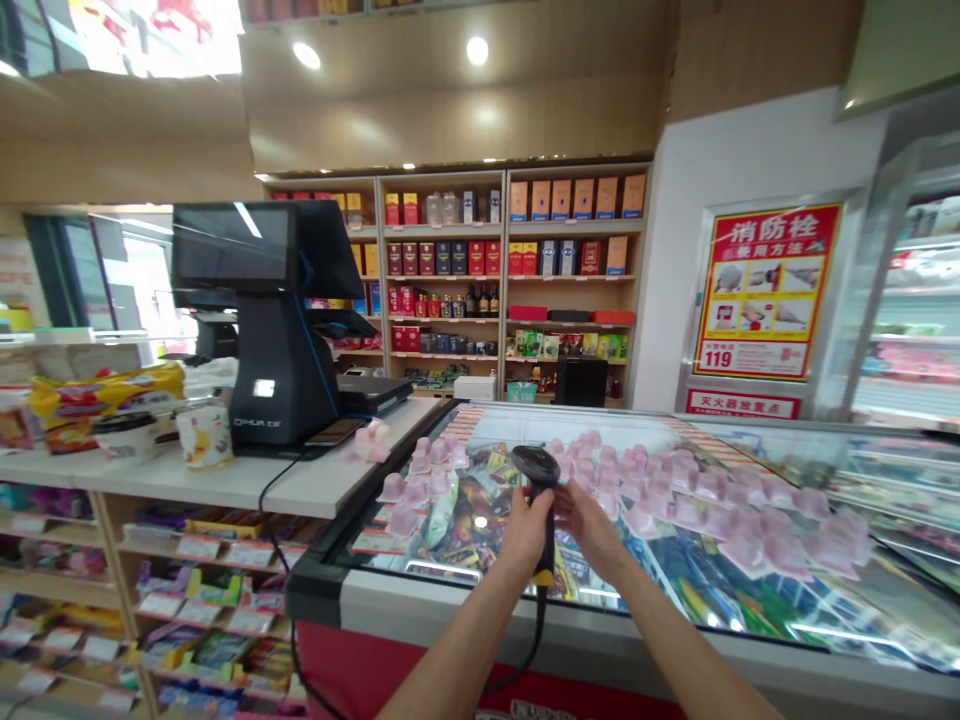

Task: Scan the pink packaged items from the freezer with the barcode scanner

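My left hand [527, 532] is closed around the handle of a black barcode scanner [535, 462], which stands upright with its head at the top and a yellow band near the cable end. Right beside the handle, my right hand [589, 528] has its fingers curled inward; what they hold, if anything, is hidden. Both hands are over the glass top of a chest freezer [495, 425]. Many small translucent pink cups [656, 495] lie on the glass to the right of the scanner. A smaller group of pink cups [416, 487] lies to the left.
A white counter [300, 485] adjoins on the left, bearing a black cash register screen [281, 320], a paper cup [204, 436] and snack packs [112, 395]. The scanner cable [536, 635] hangs down the freezer front. Shelves of boxed goods [450, 260] stand behind.
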`<state>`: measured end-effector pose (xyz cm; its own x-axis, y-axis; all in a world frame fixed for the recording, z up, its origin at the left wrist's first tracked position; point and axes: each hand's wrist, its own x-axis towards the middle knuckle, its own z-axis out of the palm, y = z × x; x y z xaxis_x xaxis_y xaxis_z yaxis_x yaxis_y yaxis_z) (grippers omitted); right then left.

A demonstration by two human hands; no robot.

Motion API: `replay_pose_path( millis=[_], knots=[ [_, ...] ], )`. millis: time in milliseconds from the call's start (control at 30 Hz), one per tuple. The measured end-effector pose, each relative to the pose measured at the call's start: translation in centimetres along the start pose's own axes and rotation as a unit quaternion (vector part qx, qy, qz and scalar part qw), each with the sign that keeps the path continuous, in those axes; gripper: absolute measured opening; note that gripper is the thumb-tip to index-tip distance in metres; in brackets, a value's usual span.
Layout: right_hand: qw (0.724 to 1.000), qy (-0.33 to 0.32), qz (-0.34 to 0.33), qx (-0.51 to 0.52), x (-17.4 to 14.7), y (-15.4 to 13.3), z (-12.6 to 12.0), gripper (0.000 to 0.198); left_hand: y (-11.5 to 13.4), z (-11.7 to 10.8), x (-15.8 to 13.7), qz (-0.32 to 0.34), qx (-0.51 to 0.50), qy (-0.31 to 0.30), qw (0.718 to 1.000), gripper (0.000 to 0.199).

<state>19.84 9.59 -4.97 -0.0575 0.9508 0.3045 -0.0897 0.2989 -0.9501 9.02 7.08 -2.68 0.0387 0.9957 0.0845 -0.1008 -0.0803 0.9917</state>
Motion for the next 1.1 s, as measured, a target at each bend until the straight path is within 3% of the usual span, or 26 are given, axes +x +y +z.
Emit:
replay_pose_path(
  millis=[67,133,200,267,333,400,433,500,600,667,733,800,867,967,1100],
  knots=[
    [0.996,-0.019,0.022,0.082,-0.8,-0.7,1.4,0.035,-0.4,0.8,0.2,0.053,0.003,-0.007,0.999,0.028],
    [0.990,0.021,0.031,0.138,-1.1,-1.0,2.6,0.031,-0.6,0.7,0.2,0.090,0.041,-0.020,0.995,0.029],
    [0.979,0.056,0.055,0.188,-1.2,-1.1,3.4,0.032,-0.4,-0.7,0.1,0.110,0.122,-0.006,0.986,0.033],
    [0.967,0.078,0.089,0.223,-1.3,-1.3,3.7,0.032,0.1,-3.8,0.1,0.143,0.226,0.056,0.962,0.039],
    [0.959,0.103,0.123,0.232,-1.8,-1.5,3.5,0.033,0.3,-8.2,0.3,0.198,0.348,0.170,0.901,0.041],
    [0.958,0.114,0.138,0.223,-2.5,-1.5,3.0,0.031,0.0,-12.7,0.7,0.141,0.444,0.282,0.839,0.041],
    [0.961,0.107,0.138,0.214,-3.0,-1.5,2.7,0.031,-0.4,-14.7,0.9,0.099,0.470,0.295,0.826,0.043],
    [0.970,0.078,0.136,0.188,-3.9,-1.3,2.1,0.030,-1.3,-17.6,1.4,0.054,0.485,0.266,0.831,0.039],
    [0.978,0.022,0.142,0.149,-5.1,-1.0,1.7,0.032,-2.1,-19.1,2.1,0.055,0.395,0.258,0.880,0.022],
    [0.980,0.001,0.147,0.133,-5.7,-1.1,1.7,0.033,-1.8,-18.6,2.5,0.032,0.237,0.254,0.937,0.012],
    [0.980,-0.015,0.156,0.124,-6.0,-1.3,1.9,0.034,-1.2,-17.5,3.0,-0.003,0.037,0.209,0.977,0.009],
    [0.979,-0.028,0.162,0.119,-6.2,-1.5,2.3,0.035,-0.6,-16.2,3.5,-0.027,-0.126,0.159,0.979,0.008],
    [0.979,-0.033,0.163,0.120,-6.3,-1.6,2.6,0.035,-0.4,-15.0,4.2,-0.044,-0.211,0.128,0.968,0.007],
    [0.978,-0.037,0.163,0.123,-6.2,-1.8,2.8,0.035,-0.9,-13.7,5.4,-0.057,-0.254,0.100,0.960,0.008],
    [0.980,-0.047,0.165,0.096,-5.9,-2.3,2.5,0.038,-1.7,-12.5,6.6,-0.077,-0.239,0.091,0.964,0.009]
  ],
)
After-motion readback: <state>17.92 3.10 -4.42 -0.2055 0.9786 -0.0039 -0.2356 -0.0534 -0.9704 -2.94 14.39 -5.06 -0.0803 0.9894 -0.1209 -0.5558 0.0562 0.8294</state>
